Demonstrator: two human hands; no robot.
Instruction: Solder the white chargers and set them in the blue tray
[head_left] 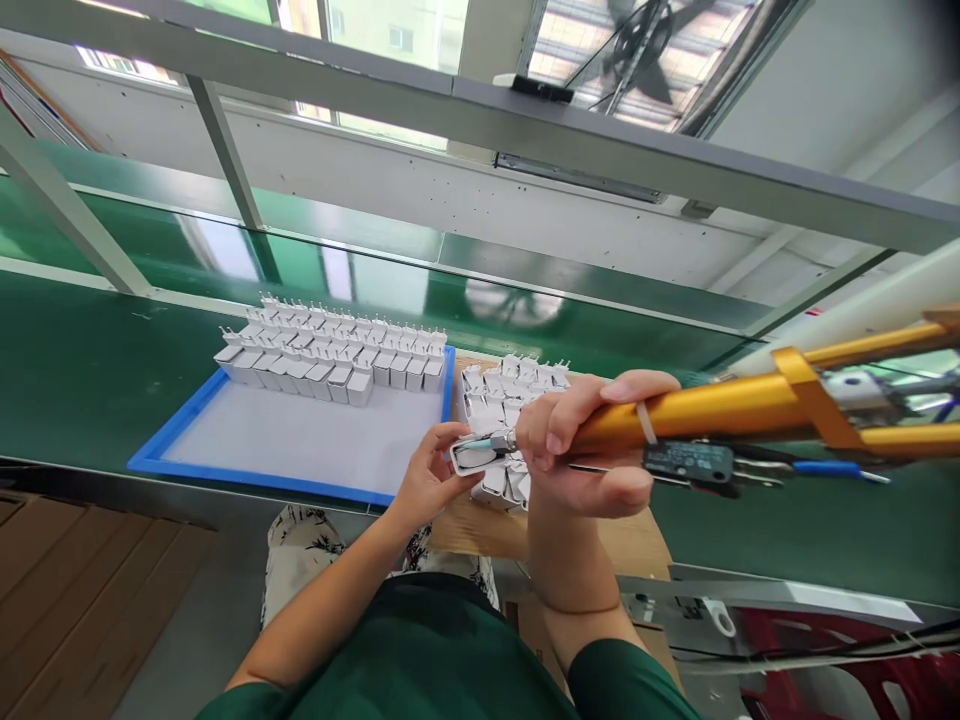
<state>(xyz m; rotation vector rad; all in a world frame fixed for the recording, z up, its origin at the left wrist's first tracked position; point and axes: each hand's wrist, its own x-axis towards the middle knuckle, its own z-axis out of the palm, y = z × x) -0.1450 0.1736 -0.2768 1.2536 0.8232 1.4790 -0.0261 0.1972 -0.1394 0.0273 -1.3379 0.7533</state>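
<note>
My left hand (427,480) pinches a small white plastic plug housing (465,461) between thumb and fingers, its hollow side facing up. Wrapped round a gold cylindrical hand tool (697,405) is my right hand (574,430). The tool's metal tip and a pale teal part reach into or over the housing; contact cannot be made out. A black microswitch (688,462) is strapped beneath the tool's barrel. Right under my hands, more white plug housings (491,385) stand in rows, partly hidden by the right hand and forearm.
To the left lies a blue-rimmed tray (292,484) with several rows of white housings (300,355) at its far side. A wooden-coloured board (480,535) is under the nearer housings. Metal frame bars (360,75) cross above the green bench (67,370). Cardboard boxes (82,590) sit lower left.
</note>
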